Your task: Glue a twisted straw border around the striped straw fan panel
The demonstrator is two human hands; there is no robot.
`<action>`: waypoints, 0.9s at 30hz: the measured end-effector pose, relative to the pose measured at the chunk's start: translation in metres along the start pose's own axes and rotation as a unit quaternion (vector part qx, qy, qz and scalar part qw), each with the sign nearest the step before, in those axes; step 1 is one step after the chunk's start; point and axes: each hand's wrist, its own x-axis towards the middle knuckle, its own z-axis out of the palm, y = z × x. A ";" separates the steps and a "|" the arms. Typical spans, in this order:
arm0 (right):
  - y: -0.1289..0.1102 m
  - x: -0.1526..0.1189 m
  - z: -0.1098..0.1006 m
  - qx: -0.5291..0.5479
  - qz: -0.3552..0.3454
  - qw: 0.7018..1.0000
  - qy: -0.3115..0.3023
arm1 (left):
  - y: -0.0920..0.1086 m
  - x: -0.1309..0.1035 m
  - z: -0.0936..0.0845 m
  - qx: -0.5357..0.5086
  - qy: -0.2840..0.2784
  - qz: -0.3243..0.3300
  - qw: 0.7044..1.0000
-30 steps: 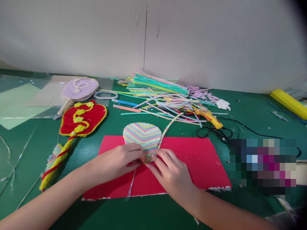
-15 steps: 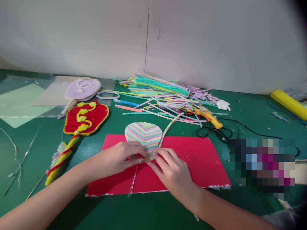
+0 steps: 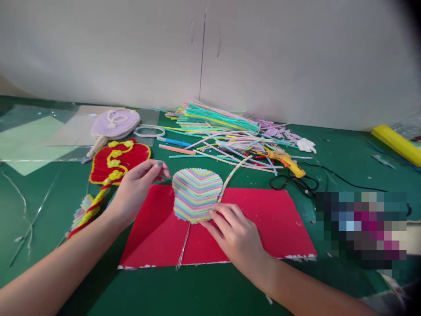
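The rounded, chevron-striped pastel panel [image 3: 197, 193], fuzzy with a scalloped edge, lies on the smooth red sheet [image 3: 263, 224] upon the green counter [image 3: 158, 292]. The right hand [image 3: 235, 232] pinches its lower edge with bent fingers; the left hand [image 3: 138, 184], loosely curled, hovers beside it, and whether it grips anything I cannot tell.

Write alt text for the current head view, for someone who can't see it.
The right hand holds the edge of a striped pastel panel over a red sheet; the left hand is raised beside it. Behind lie loose pastel stems and a yellow glue gun.
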 end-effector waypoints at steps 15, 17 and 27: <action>0.000 -0.001 0.000 0.001 0.001 1.000 -0.008 | -0.006 -0.006 0.004 0.018 -0.064 -0.025 0.997; 0.000 -0.001 0.001 0.002 0.001 1.000 -0.005 | -0.007 -0.007 0.006 0.011 -0.081 -0.017 0.997; 0.000 -0.001 0.000 0.003 0.005 1.000 -0.014 | 0.004 -0.024 0.020 0.117 -0.186 0.010 0.975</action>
